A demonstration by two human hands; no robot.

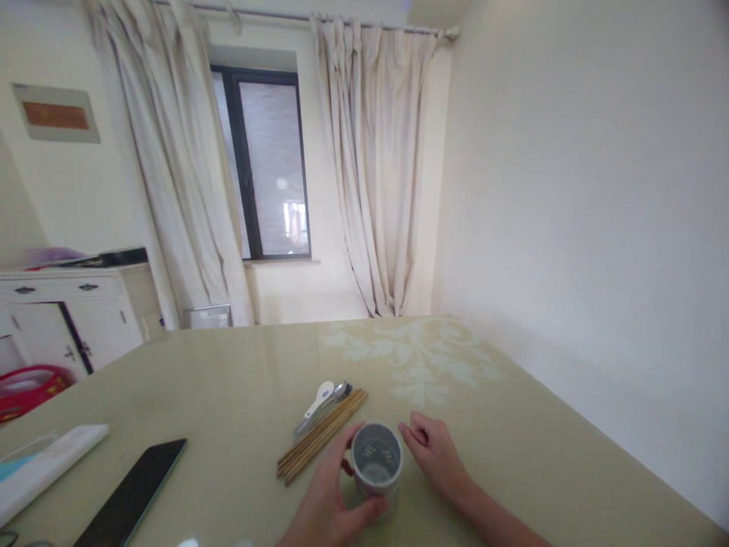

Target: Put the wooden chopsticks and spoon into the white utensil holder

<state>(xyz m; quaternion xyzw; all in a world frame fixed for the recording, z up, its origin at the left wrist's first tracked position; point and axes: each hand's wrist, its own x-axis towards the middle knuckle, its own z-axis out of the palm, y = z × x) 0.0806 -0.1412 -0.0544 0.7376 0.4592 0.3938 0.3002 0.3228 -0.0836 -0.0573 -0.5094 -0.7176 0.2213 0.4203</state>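
Note:
My left hand (pixel 333 497) is wrapped round a grey cylindrical utensil holder (pixel 377 480), thumb on the near side and fingers on the far left. The holder stands upright with its mouth facing up, and small holes show inside it. To its right, my right hand (pixel 436 452) rests near the rim with fingers curled in and nothing visible in them. A bundle of wooden chopsticks (pixel 322 437) lies slantwise just left of the holder. Alongside them lie a white spoon (pixel 323 393) and metal spoons (pixel 342 391), partly overlapping.
The pale green glossy table (pixel 228 395) meets a white wall (pixel 592 228) on the right. At the left lie a dark phone-like slab (pixel 134 490) and a white flat object (pixel 57 463). Beyond stand a white cabinet (pixel 108 311), a red basin (pixel 39 387) and a curtained window (pixel 273 167).

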